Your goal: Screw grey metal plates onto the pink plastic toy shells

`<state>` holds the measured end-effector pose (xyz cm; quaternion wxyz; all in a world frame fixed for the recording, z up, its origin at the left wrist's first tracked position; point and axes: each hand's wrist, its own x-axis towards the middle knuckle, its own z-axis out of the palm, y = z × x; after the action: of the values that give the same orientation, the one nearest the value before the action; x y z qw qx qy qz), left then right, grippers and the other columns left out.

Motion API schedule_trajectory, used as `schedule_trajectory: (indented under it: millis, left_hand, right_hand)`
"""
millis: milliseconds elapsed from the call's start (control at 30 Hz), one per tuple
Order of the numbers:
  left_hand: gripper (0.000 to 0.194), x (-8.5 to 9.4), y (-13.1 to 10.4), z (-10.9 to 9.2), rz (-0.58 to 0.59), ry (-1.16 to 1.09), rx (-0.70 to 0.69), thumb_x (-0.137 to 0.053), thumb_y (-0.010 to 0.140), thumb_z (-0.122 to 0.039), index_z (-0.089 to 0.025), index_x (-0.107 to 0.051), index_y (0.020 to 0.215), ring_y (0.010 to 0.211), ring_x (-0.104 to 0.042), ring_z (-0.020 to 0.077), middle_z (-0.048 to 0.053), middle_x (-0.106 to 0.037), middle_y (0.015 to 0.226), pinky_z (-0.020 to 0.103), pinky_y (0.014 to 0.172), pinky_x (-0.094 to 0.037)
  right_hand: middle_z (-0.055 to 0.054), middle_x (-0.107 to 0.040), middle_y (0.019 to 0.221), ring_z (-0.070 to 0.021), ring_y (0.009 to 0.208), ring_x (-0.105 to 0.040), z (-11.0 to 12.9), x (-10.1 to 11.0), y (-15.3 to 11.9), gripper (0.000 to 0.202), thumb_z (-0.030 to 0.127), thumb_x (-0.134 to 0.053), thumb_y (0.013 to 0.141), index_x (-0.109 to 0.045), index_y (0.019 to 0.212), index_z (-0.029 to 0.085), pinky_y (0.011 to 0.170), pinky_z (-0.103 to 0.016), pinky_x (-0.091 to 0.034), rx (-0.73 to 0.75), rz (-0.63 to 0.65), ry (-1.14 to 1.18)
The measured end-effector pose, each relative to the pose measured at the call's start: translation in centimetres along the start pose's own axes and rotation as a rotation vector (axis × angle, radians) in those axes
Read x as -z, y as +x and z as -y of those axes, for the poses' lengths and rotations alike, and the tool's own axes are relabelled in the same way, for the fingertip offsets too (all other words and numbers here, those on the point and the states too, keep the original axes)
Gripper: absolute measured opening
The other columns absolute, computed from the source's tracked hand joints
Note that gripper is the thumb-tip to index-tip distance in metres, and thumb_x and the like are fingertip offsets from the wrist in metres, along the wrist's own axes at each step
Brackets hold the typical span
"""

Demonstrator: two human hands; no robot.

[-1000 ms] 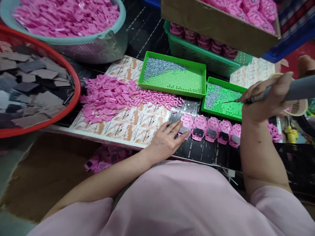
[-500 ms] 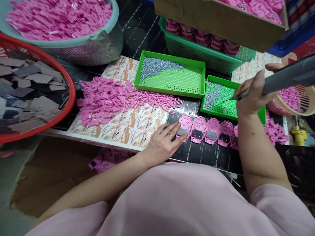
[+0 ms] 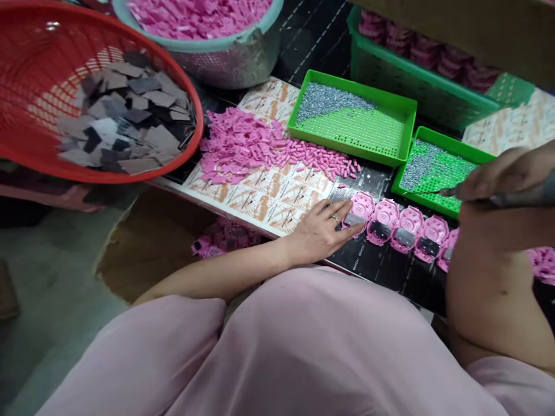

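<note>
My left hand (image 3: 315,234) lies flat with its fingers spread, a ring on one finger. Its fingertips rest on the end piece of a row of pink plastic casings (image 3: 363,203) on the black mat. Several casings in the row carry a grey or black plate in their lower half. My right hand (image 3: 494,173), blurred, is wrapped round a grey electric screwdriver (image 3: 535,195). The driver's bit points left over the smaller green tray (image 3: 451,203), which holds small silvery screws (image 3: 418,164). Whether a screw sits on the bit cannot be made out. My right forearm hides the row's far end.
A larger green tray (image 3: 351,143) of screws stands behind. Left of it lie pink parts (image 3: 243,141) and small pink cylinders (image 3: 329,159). A red basket (image 3: 197,124) holds flat plates; a pale blue basket (image 3: 212,55) and a green crate (image 3: 416,89) stand farther back.
The view has swung left, so everything appears farther right. My right hand has brought the screwdriver bit nearer the small tray's front rim. My left hand keeps its place on the end casing.
</note>
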<state>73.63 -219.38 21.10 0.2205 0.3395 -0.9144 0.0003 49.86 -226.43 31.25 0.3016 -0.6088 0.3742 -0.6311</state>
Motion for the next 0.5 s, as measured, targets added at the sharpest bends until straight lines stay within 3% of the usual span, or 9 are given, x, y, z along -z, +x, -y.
schedule_trajectory:
  millis: [33, 67, 100, 133, 233, 333, 400, 500]
  left_hand:
    - [0.031, -0.1, 0.0, 0.0, -0.009, 0.006, 0.003, -0.056, 0.094, -0.031, -0.029, -0.061, 0.124, 0.126, -0.054, 0.0277, 0.016, -0.06, 0.132, 0.044, 0.099, -0.044]
    - [0.031, -0.2, -0.1, -0.1, -0.021, 0.013, 0.009, -0.056, 0.094, -0.031, -0.029, -0.061, 0.124, 0.126, -0.055, 0.0275, 0.016, -0.06, 0.132, 0.044, 0.099, -0.044]
    - [0.03, -0.3, -0.1, -0.1, -0.033, 0.019, 0.014, -0.056, 0.094, -0.031, -0.029, -0.062, 0.124, 0.125, -0.055, 0.0273, 0.016, -0.06, 0.131, 0.045, 0.098, -0.044]
    - [0.029, -0.4, -0.1, -0.2, -0.047, 0.025, 0.017, -0.056, 0.094, -0.032, -0.03, -0.062, 0.123, 0.124, -0.056, 0.0271, 0.016, -0.06, 0.131, 0.045, 0.098, -0.044]
    - [0.026, -0.7, -0.1, -0.3, -0.09, 0.035, 0.027, -0.054, 0.095, -0.034, -0.03, -0.065, 0.119, 0.12, -0.059, 0.0267, 0.015, -0.061, 0.13, 0.046, 0.097, -0.045]
    - [0.026, -0.9, -0.1, -0.4, -0.111, 0.038, 0.033, -0.053, 0.095, -0.034, -0.031, -0.065, 0.118, 0.119, -0.059, 0.0259, 0.014, -0.062, 0.129, 0.046, 0.097, -0.045]
    - [0.026, -1.0, -0.2, -0.4, -0.107, 0.038, 0.034, -0.053, 0.096, -0.035, -0.031, -0.065, 0.118, 0.119, -0.059, 0.0257, 0.013, -0.062, 0.129, 0.046, 0.098, -0.045]
    - [0.027, -1.1, -0.3, -0.3, -0.089, 0.04, 0.027, -0.053, 0.095, -0.036, -0.032, -0.063, 0.12, 0.121, -0.057, 0.0261, 0.014, -0.061, 0.131, 0.048, 0.099, -0.044]
  right_hand:
    - [0.013, -0.053, 0.047, -0.0019, 0.094, -0.064, 0.5, -1.5, -0.7, 0.047, 0.063, -0.034, 0.088, -0.071, 0.103, 0.039, 0.069, -0.016, -0.046, 0.044, 0.036, 0.123]
    - [0.01, -0.051, 0.049, -0.0071, 0.056, -0.064, 0.9, -3.1, -1.4, 0.029, 0.054, -0.052, 0.086, -0.073, 0.085, 0.034, 0.049, -0.017, -0.05, 0.083, 0.057, 0.247]
    - [0.009, -0.047, 0.048, -0.0073, 0.036, -0.052, 1.2, -4.7, -2.1, 0.023, 0.045, -0.058, 0.086, -0.07, 0.073, 0.031, 0.035, -0.018, -0.046, 0.115, 0.101, 0.322]
    - [0.007, -0.044, 0.046, -0.0069, 0.032, -0.044, 1.4, -6.1, -2.6, 0.022, 0.038, -0.059, 0.087, -0.067, 0.068, 0.029, 0.031, -0.018, -0.042, 0.118, 0.147, 0.355]
    - [0.006, -0.041, 0.047, -0.0084, 0.034, -0.042, 1.3, -8.6, -3.7, 0.026, 0.027, -0.056, 0.09, -0.058, 0.064, 0.026, 0.033, -0.021, -0.038, 0.122, 0.17, 0.334]
    - [0.005, -0.041, 0.049, -0.0097, 0.034, -0.039, 0.8, -9.0, -4.1, 0.021, 0.026, -0.055, 0.09, -0.059, 0.069, 0.026, 0.034, -0.024, -0.036, 0.099, 0.148, 0.307]
    - [0.006, -0.041, 0.049, -0.0104, 0.034, -0.038, 0.6, -9.0, -4.3, 0.012, 0.026, -0.055, 0.09, -0.064, 0.083, 0.03, 0.033, -0.025, -0.036, 0.086, 0.147, 0.289]
    - [0.007, -0.038, 0.047, -0.0108, 0.032, -0.036, 0.5, -9.3, -4.4, 0.013, 0.03, -0.054, 0.092, -0.062, 0.101, 0.034, 0.032, -0.025, -0.033, 0.09, 0.146, 0.232]
